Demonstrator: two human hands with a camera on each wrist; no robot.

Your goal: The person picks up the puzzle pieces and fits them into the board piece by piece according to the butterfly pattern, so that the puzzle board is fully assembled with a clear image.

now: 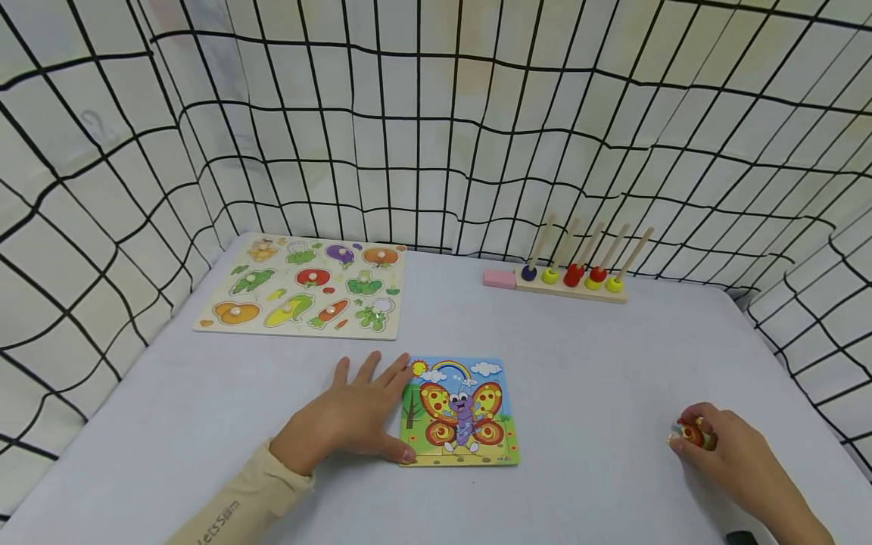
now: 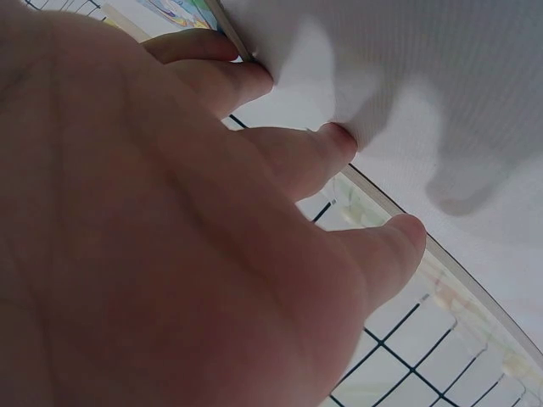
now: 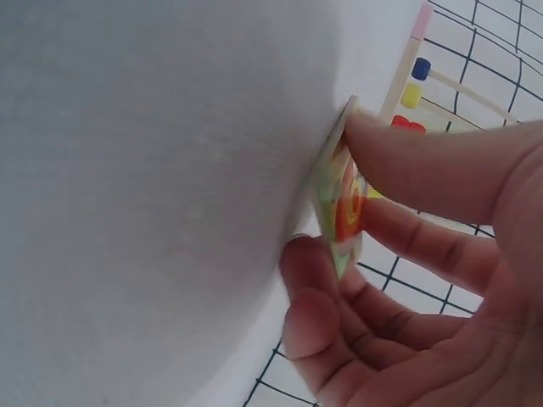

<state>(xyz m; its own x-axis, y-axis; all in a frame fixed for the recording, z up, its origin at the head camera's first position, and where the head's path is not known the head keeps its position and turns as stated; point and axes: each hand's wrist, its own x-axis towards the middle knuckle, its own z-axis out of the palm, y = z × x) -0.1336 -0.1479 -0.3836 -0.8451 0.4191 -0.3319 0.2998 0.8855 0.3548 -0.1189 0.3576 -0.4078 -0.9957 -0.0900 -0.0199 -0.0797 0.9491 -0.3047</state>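
Observation:
A square butterfly picture puzzle (image 1: 460, 412) lies flat on the white table in the head view. At its left edge my left hand (image 1: 357, 416) is spread, fingers straight, with the thumb on the lower left corner and a fingertip at the upper left corner. In the left wrist view, fingertips (image 2: 339, 140) rest on the tabletop beside the board's edge. Off to the right, my right hand (image 1: 732, 454) pinches a puzzle piece (image 3: 346, 199) with a red and orange swirl between thumb and fingers. Whether it is a single piece is unclear, as the fingers partly cover it.
A wooden vegetable peg puzzle (image 1: 300, 288) lies at the back left. At the back right stands a counting rack (image 1: 571, 288) with upright pegs, coloured beads and a pink end. Black netting (image 1: 436, 136) over white walls encloses the table's back and sides.

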